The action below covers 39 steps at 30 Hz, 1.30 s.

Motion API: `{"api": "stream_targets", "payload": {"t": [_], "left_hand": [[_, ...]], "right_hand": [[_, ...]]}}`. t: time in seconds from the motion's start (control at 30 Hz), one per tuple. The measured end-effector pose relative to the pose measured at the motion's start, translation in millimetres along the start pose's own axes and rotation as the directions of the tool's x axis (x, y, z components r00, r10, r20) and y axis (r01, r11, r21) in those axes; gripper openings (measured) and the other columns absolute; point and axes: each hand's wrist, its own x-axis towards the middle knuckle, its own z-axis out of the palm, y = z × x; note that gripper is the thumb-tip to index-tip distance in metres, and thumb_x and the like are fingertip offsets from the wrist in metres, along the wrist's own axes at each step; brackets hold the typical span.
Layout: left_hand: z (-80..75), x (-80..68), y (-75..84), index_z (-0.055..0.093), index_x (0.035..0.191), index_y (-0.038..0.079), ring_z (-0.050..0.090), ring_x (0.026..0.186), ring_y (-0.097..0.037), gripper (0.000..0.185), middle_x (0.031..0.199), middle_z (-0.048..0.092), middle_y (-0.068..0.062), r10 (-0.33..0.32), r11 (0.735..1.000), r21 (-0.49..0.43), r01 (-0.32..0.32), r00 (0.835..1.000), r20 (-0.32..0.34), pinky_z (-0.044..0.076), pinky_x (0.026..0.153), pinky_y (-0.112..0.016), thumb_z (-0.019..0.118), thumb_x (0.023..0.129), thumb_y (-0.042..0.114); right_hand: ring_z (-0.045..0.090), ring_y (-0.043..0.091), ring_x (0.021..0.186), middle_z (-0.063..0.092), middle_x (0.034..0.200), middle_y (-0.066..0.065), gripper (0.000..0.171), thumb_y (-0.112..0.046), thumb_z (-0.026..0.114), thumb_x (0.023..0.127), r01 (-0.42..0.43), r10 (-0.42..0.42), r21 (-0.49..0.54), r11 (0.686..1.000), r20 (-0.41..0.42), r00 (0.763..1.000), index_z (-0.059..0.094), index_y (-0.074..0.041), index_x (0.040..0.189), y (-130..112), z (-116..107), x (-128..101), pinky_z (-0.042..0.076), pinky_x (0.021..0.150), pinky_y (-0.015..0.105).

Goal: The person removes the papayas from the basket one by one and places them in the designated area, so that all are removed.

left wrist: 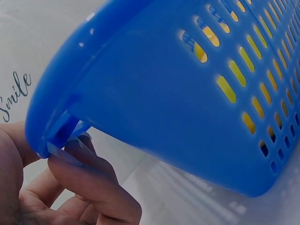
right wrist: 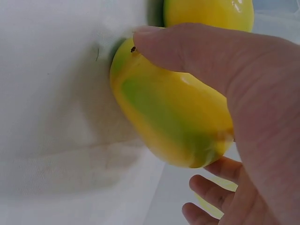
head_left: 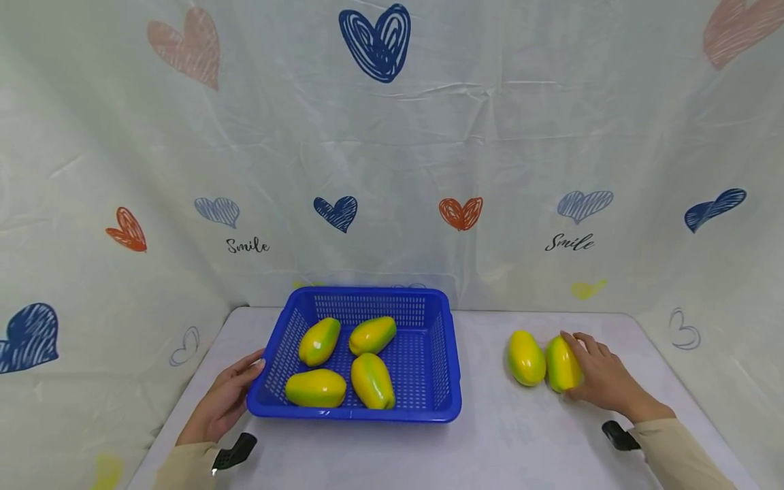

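Note:
A blue plastic basket [head_left: 429, 292] with slotted walls stands on the table, holding several yellow-green mangoes [head_left: 315, 388]. At its left side my left hand [head_left: 228, 395] grips the rim, thumb on one side and fingers curled beneath, as the left wrist view shows. On the right of the table my right hand [head_left: 603, 374] holds a mango [right wrist: 164, 108] between thumb and fingers. This mango appears to rest on the table. A second mango [head_left: 526, 358] lies just left of it, close beside.
The white-covered table [head_left: 490, 435] runs back to a pale curtain [head_left: 392, 156] printed with hearts and "Smile". Similar curtain hangs at both sides. A black wrist strap part [head_left: 235, 452] shows below the left hand, another [head_left: 620, 435] by the right.

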Motion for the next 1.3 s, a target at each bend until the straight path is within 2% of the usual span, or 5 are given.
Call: {"api": "stream_targets", "payload": {"t": [0.2, 0.5, 0.77, 1.3], "left_hand": [[0.2, -0.5, 0.0, 0.017, 0.170, 0.009, 0.065, 0.101, -0.009, 0.070, 0.112, 0.068, 0.010, -0.004, 1.000, -0.011, 0.004, 1.000, 0.007, 0.058, 0.091, -0.024, 0.052, 0.113, 0.030], [0.4, -2.0, 2.5, 0.017, 0.170, 0.009, 0.065, 0.100, -0.009, 0.070, 0.111, 0.067, 0.010, -0.010, 1.000, -0.008, 0.010, 1.000, 0.003, 0.058, 0.090, -0.024, 0.052, 0.113, 0.030], [0.2, -1.7, 1.7, 0.017, 0.170, 0.009, 0.065, 0.100, -0.009, 0.070, 0.111, 0.068, 0.010, -0.010, 1.000, -0.017, 0.010, 1.000, 0.010, 0.058, 0.090, -0.024, 0.052, 0.113, 0.030], [0.7, -1.6, 1.4, 0.017, 0.170, 0.009, 0.067, 0.100, -0.008, 0.070, 0.111, 0.068, 0.011, -0.010, 1.000, -0.026, 0.010, 1.000, 0.009, 0.058, 0.091, -0.025, 0.052, 0.113, 0.030]], "right_hand": [[0.049, 0.059, 0.118, 0.044, 0.141, 0.038, 0.108, -0.022, 0.101, 0.066, 0.002, -0.002, 0.020, 1.000, 0.025, 1.000, 0.042, 0.007, 0.151, 0, 0, 3, 0.043, 0.099, 0.077], [0.050, 0.059, 0.125, 0.046, 0.146, 0.035, 0.107, -0.017, 0.101, 0.065, 0.039, -0.039, 0.035, 0.999, 0.013, 0.999, 0.040, 0.005, 0.150, 2, -1, 5, 0.042, 0.101, 0.077], [0.045, 0.060, 0.132, 0.040, 0.153, 0.037, 0.106, -0.011, 0.099, 0.067, 0.050, -0.052, 0.058, 0.997, 0.028, 0.998, 0.038, 0.006, 0.152, 2, -1, 7, 0.038, 0.104, 0.078], [0.039, 0.061, 0.135, 0.032, 0.157, 0.038, 0.104, -0.005, 0.096, 0.069, 0.070, -0.078, 0.120, 0.990, 0.062, 0.995, 0.037, 0.007, 0.154, 1, -4, 13, 0.037, 0.104, 0.078]]}}
